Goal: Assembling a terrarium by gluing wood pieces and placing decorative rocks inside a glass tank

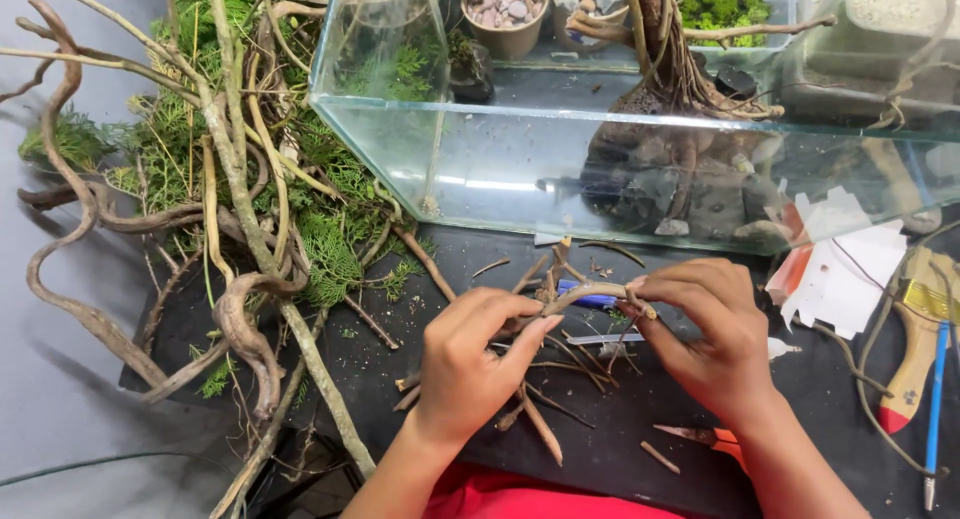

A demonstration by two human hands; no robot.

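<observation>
Between the two hands, over the black mat [620, 439], one thin twig [590, 295] is pinched — left hand [470, 364] and right hand [705, 329] both clamped on it. Loose sticks [530, 399] beneath overlap, uncountable; one glass tank [560, 169] — cut off above.

Dark black work mat [620, 449] at six o'clock, over smooth pale grey floor [60, 399] toward nine o'clock; soft even light.

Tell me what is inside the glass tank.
Inside the glass tank stands a piece of driftwood whose roots spread over dark rocks. Reflections on the glass obscure the tank floor, and the driftwood's top is cut off by the frame.
</observation>
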